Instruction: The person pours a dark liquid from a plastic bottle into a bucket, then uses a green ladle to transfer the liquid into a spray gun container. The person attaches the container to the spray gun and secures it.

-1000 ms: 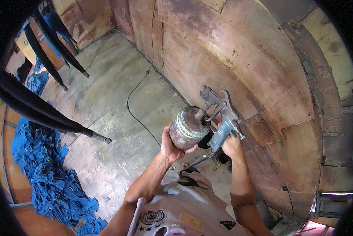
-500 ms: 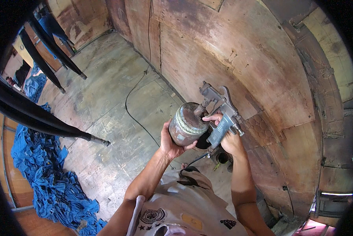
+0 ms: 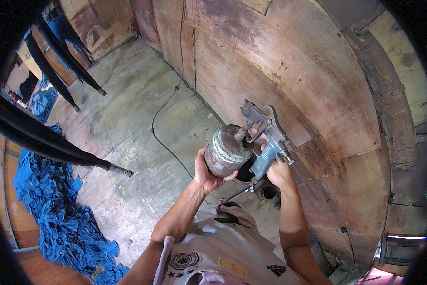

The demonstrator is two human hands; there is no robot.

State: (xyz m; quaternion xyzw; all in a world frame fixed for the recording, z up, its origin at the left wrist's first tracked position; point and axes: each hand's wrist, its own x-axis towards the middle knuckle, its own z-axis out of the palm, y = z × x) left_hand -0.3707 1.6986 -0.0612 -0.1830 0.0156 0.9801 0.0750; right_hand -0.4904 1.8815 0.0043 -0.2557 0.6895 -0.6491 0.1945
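Note:
In front of my body is a spray gun (image 3: 266,159) with a grey grip and a worn metal head. Its paint-crusted metal cup (image 3: 227,154) is joined under the head and tilts. My left hand (image 3: 208,173) wraps round the cup from the left and below, thumb and fingers pressed to its side. My right hand (image 3: 281,176) is closed round the gun's grip, with some fingers reaching behind the gun near the cup lid and partly hidden by it. A dark hose (image 3: 237,194) runs at the lower end of the grip.
A heap of blue cloth (image 3: 61,213) lies along the left. Black padded arms with metal ends (image 3: 121,168) reach in from the left. Stained wooden panels (image 3: 294,90) rise at the right. A thin cable (image 3: 154,124) crosses the floor. A dark round container (image 3: 268,191) stands below my right hand.
The fingers of my right hand have shifted from the cup lid to behind the gun. The gun and cup have barely moved, and my left hand keeps its hold.

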